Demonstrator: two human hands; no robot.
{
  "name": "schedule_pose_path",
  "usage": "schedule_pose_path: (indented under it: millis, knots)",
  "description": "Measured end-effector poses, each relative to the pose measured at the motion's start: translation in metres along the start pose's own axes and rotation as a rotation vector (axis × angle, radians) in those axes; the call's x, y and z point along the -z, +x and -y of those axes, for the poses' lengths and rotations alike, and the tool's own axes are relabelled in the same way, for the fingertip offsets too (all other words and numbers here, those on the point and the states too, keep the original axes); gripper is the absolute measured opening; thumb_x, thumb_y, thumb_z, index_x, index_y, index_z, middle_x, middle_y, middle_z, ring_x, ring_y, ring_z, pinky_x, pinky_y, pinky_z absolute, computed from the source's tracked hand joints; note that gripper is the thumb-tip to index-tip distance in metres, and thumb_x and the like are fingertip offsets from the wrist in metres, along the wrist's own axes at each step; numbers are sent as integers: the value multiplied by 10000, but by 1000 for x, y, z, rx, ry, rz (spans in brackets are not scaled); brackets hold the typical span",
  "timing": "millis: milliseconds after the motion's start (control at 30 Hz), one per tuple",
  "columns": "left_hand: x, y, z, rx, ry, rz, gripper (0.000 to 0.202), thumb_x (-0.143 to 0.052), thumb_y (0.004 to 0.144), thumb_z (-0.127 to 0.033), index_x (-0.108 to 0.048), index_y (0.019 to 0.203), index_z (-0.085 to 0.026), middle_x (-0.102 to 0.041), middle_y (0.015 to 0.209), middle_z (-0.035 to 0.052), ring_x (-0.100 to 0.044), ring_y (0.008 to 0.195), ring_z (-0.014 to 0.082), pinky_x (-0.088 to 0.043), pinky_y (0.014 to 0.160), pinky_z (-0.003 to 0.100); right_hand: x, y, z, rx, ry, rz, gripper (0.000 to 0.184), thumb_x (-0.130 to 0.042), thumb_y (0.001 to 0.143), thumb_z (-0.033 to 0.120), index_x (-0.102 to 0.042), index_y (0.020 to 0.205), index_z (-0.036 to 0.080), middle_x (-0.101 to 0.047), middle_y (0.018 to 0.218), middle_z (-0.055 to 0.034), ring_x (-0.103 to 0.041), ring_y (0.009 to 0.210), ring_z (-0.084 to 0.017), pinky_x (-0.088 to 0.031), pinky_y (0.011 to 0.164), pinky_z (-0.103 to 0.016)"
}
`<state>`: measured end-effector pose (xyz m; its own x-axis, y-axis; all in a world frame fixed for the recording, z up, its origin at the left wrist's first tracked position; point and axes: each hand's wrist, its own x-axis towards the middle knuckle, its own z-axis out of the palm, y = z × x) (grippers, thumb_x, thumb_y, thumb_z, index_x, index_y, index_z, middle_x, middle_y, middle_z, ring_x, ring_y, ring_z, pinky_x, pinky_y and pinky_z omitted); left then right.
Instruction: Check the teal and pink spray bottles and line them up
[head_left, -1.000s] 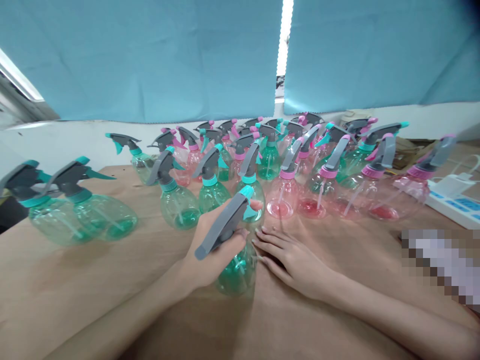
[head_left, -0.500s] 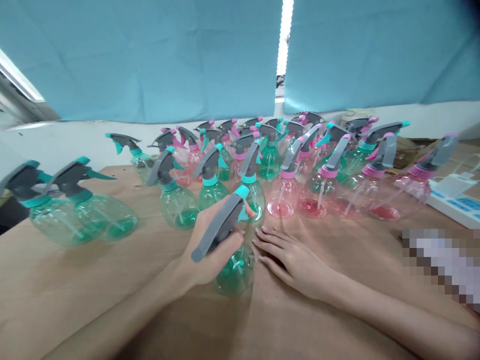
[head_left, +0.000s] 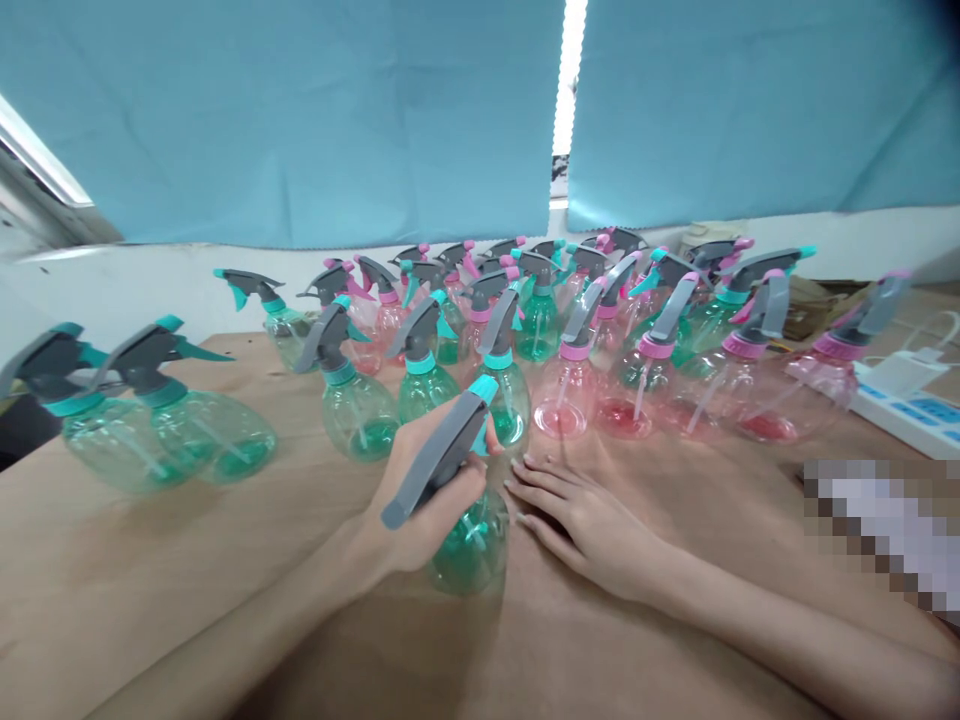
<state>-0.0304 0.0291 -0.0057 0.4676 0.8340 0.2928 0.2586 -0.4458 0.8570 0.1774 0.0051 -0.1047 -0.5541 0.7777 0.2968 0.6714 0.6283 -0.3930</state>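
My left hand is wrapped round the neck of a green spray bottle with a grey trigger head, standing on the brown table; a finger is curled over its turquoise trigger. My right hand lies flat on the table just right of that bottle, fingers stretched out, holding nothing. Behind both hands stands a crowd of several green and pink spray bottles.
Two green bottles stand apart at the left. A white power strip lies at the right edge, with a blurred patch below it. Blue curtains hang behind the table.
My left forefinger has pulled in along the trigger, and the spray head has tipped slightly. My right hand has stayed put.
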Motion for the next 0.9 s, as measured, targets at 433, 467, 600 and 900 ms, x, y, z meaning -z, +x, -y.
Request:
schedule_pose_path:
  millis: [433, 467, 600, 900]
  knots:
    - [-3, 1, -15, 102, 78, -42, 449, -502, 705, -161, -590, 1137, -251, -558, 665, -35, -531, 565, 143, -447, 521, 252, 0, 0, -1, 6, 6, 4, 402, -426, 960, 306, -513, 1341, 211, -515, 1388, -64, -410, 1321, -249, -353, 1089, -483]
    - [-3, 1, -15, 107, 69, -39, 444, -501, 713, -172, -586, 1142, -247, -546, 654, -39, -517, 548, 142, -430, 508, 253, 0, 0, -1, 3, 4, 8, 402, -424, 961, 308, -514, 1340, 208, -514, 1390, -64, -409, 1322, -248, -351, 1092, -481]
    - [-4, 1, -13, 114, 51, -36, 449, -487, 733, -172, -566, 1166, -258, -498, 602, -62, -457, 494, 125, -381, 500, 252, 0, 0, -1, 4, 5, 0, 396, -425, 960, 303, -522, 1333, 215, -521, 1384, -61, -414, 1319, -247, -354, 1090, -480]
    - [-4, -2, -12, 131, 59, -47, 479, -499, 727, -153, -567, 1180, -293, -544, 626, -48, -476, 529, 136, -400, 543, 266, -1, 0, -2, 14, 13, -6, 399, -424, 957, 302, -518, 1336, 219, -523, 1382, -64, -419, 1315, -249, -358, 1084, -488]
